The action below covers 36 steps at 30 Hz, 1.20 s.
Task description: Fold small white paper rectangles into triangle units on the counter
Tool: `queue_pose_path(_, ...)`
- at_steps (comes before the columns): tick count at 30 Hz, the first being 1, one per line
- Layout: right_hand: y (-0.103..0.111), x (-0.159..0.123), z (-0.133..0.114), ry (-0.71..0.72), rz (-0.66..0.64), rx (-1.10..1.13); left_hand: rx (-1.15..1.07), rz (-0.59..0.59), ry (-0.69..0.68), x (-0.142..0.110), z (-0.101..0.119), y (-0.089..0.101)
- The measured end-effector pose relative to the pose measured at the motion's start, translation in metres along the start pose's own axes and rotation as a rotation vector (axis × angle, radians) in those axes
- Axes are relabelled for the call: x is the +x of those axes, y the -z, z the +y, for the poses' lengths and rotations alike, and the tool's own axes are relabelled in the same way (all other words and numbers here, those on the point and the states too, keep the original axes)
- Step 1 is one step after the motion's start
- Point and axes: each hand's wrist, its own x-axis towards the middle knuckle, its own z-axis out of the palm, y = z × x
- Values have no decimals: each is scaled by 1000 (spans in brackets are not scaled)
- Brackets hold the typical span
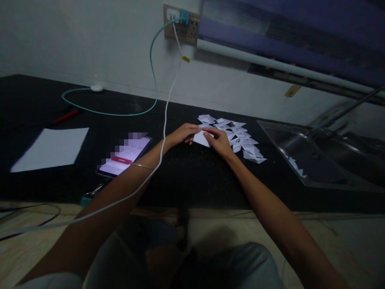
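Note:
Between my two hands is a small folded piece of white paper [202,139], held just above the dark countertop [192,176]. My left hand [185,133] grips its left edge, fingers curled around it. On the opposite side my right hand [220,140] pinches the paper, its thumb lying across the front face. Several folded white paper pieces [240,134] with pointed ends lie in a cluster right behind and beside my right hand. The far fingertips of both hands are partly hidden by the paper.
A white sheet [51,149] and a lit phone [124,156] lie to the left. A white cable [165,116] hangs across my left forearm from the wall socket [180,25]. A metal sink [319,156] with paper scraps at its edge is on the right.

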Motion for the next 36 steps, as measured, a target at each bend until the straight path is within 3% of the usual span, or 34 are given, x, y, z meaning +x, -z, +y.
queue_pose_path(3,-2,-3,-5,182,73,-213,-19,51,-2,-1,3,0)
queue_pose_path(6,-5,-5,-9,281,-1,-355,-55,103,7,-2,5,0)
queue_pose_path(10,-7,-5,-10,327,-42,-377,-66,107,38,0,2,1)
queue_pose_path(17,-1,-6,-9,292,17,-336,-57,46,7,1,-7,4)
queue_pose_path(28,3,0,-5,289,159,-284,-143,2,92,0,-2,3)
queue_pose_path(36,1,8,5,239,227,-257,57,-72,0,-1,-2,-5)
